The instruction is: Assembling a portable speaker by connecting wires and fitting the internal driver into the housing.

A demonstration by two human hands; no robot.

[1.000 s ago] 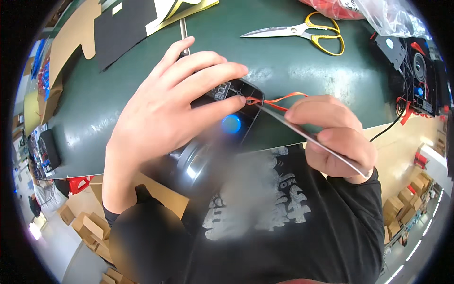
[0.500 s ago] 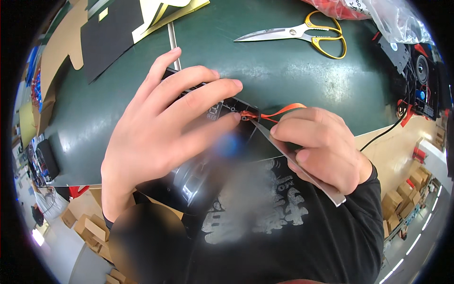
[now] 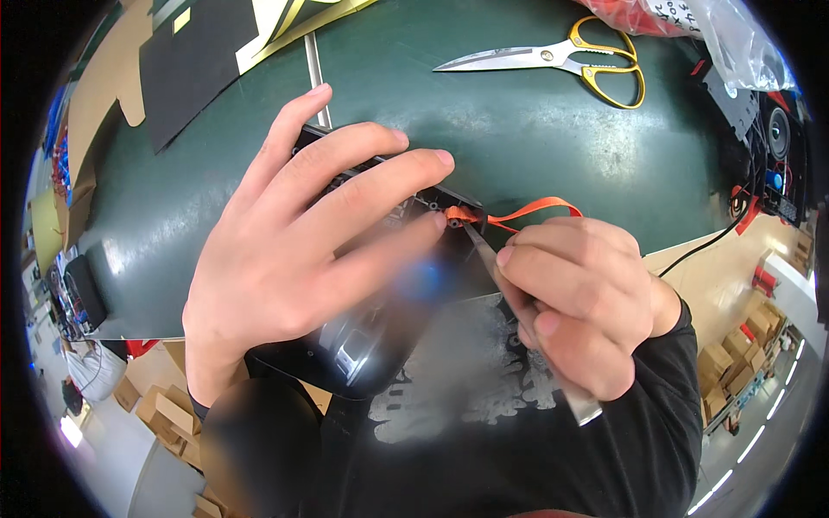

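Note:
A black plastic housing (image 3: 294, 356) lies tilted at the table's near edge, partly blurred and largely covered by my left hand (image 3: 285, 233). That hand holds it with fingers spread across its top, one fingertip beside a small screw post. At the housing's corner, an orange ribbon strap (image 3: 544, 204) is bunched around the post, and its loop runs right, toward my right hand (image 3: 587, 285). My closed right hand pinches metal tweezers (image 3: 572, 388), whose tips meet the bunched strap. My left thumb is hidden.
Yellow-handled scissors (image 3: 553, 57) lie on the green table (image 3: 535, 129) at the far side. Black and brown sheets (image 3: 186, 82) are far left. An opened black speaker unit (image 3: 777, 134) with a cable stands at the right edge, below a clear plastic bag (image 3: 734, 34).
The tweezers have swung steeper, their rear end moving down and left, while their tips stay at the strap. The housing corner and strap sit slightly farther right and lower in view.

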